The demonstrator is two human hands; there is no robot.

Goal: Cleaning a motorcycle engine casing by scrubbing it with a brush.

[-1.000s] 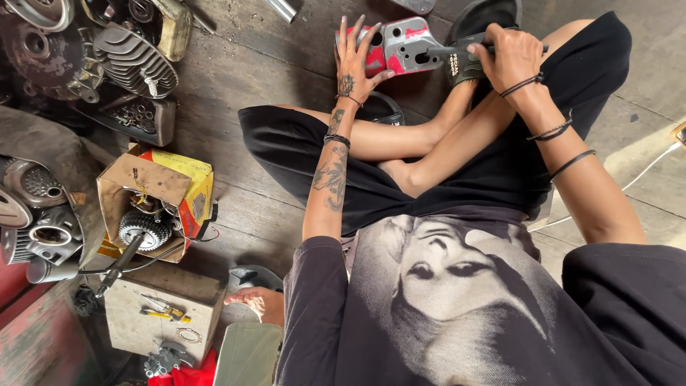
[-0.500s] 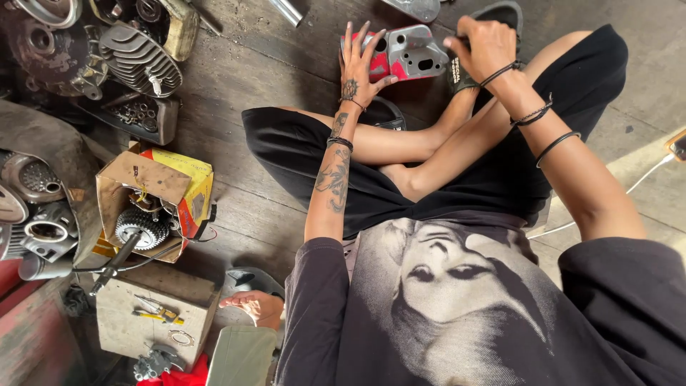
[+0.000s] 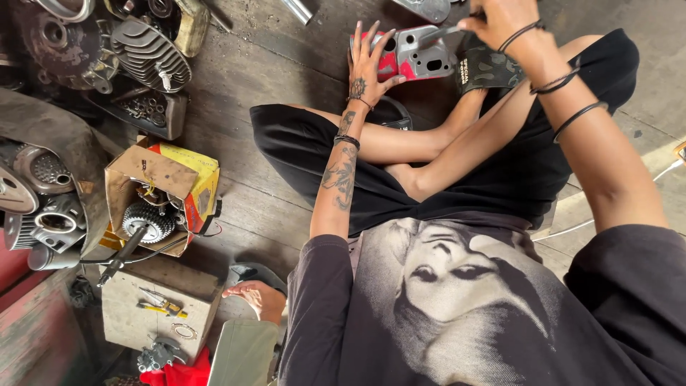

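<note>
I sit cross-legged on a wooden floor. A red and grey metal engine cover (image 3: pixel 421 57) lies in front of my shins. My left hand (image 3: pixel 368 64) rests flat on its left end with the fingers spread. At the top edge of the view, my right hand (image 3: pixel 500 18) is closed around a thin metal tool (image 3: pixel 444 31). The tool's tip touches the top of the cover. A dark camouflage glove (image 3: pixel 489 68) lies just right of the cover, under my right wrist.
Finned engine cylinders (image 3: pixel 146 50) and other engine parts crowd the left side. An open cardboard box (image 3: pixel 161 189) holds a gear. A pale block (image 3: pixel 157 307) with small tools sits at the lower left, beside another person's bare foot (image 3: pixel 257 297). A white cable (image 3: pixel 607 214) runs at right.
My right hand has moved up and slightly left, bringing the tool onto the cover. My left hand stays flat on the cover.
</note>
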